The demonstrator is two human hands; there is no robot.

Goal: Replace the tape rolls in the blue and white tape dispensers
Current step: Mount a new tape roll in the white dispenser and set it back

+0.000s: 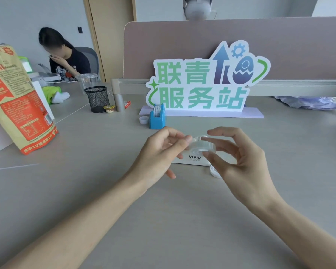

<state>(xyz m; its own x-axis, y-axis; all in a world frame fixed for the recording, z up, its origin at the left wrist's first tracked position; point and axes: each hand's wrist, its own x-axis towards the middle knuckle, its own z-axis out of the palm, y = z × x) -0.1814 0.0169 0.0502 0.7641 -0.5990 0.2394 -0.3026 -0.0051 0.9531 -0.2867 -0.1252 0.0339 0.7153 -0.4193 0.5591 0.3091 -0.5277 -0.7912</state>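
Note:
A clear tape roll (201,146) is held above the desk between both hands. My right hand (241,154) grips it with thumb and fingers around its rim. My left hand (163,150) pinches its left edge with thumb and forefinger. Directly under the roll lies the white tape dispenser (192,159), marked VIVID and mostly hidden by my hands. The blue tape dispenser (157,118) stands farther back with a patterned roll in it. A small white ring (144,120) lies left of the blue dispenser. A white round piece (214,171) shows below my right hand.
A green and white sign (202,84) stands behind the dispensers against the desk partition. A black mesh pen cup (97,99) and a small container (109,108) sit at the back left. A large orange bag (17,100) stands at the left. A person sits at the far left.

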